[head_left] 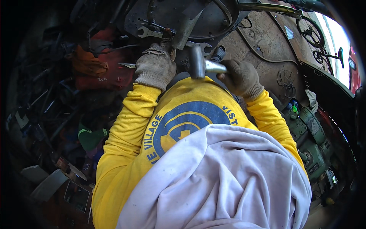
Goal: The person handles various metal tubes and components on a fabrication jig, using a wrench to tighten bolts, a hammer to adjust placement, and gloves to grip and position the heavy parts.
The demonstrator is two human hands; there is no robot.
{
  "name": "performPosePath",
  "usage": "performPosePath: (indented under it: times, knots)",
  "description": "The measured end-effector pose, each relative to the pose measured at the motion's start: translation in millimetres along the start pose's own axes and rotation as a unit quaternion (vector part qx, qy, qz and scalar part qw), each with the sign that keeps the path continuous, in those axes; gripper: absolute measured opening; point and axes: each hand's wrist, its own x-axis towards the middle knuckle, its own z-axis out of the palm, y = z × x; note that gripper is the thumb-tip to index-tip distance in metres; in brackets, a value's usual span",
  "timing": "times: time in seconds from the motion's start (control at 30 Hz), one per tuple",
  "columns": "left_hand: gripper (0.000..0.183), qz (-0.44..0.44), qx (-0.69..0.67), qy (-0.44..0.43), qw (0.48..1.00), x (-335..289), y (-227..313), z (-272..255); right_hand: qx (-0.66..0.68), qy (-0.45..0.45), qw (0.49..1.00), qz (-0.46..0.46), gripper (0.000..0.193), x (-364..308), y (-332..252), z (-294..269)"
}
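Note:
Both my hands wear dirty grey knit work gloves. My right hand is closed round the metal handle of a hammer, whose thick cylindrical head hangs in front of my waist. My left hand is closed at the near end of a flat grey metal bar, which slants up over the dark metal bench. The hammer head is just nearer me than the bar, apart from it in this view. An open-ended wrench lies beyond my left hand, and another wrench jaw shows behind the hammer.
A dark round metal ring is on the bench. On the left are a red surface with an orange cloth and dim clutter. A hose crosses the floor at right. Green machinery stands low right; a bicycle wheel is farther off.

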Motion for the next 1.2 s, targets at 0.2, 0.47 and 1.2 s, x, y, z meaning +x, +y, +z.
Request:
performPosePath:
  times: [0.2, 0.47, 1.2]
  knots:
    - [0.069, -0.006, -0.003, -0.007, 1.0, -0.6, 2.8, -2.9, 0.001, -0.024, 0.999, 0.045, 0.031, -4.0, 5.5, 3.6]
    - [0.079, -0.022, 0.012, -0.036, 0.999, 3.1, 4.0, -7.6, 0.034, 0.014, 0.999, 0.012, 0.034, -7.5, -2.3, 4.4]
    - [0.079, -0.016, -0.027, -0.016, 0.999, 0.7, 1.2, 0.0, 0.022, -0.025, 0.993, 0.112, 0.039, -5.9, -12.7, 17.0]
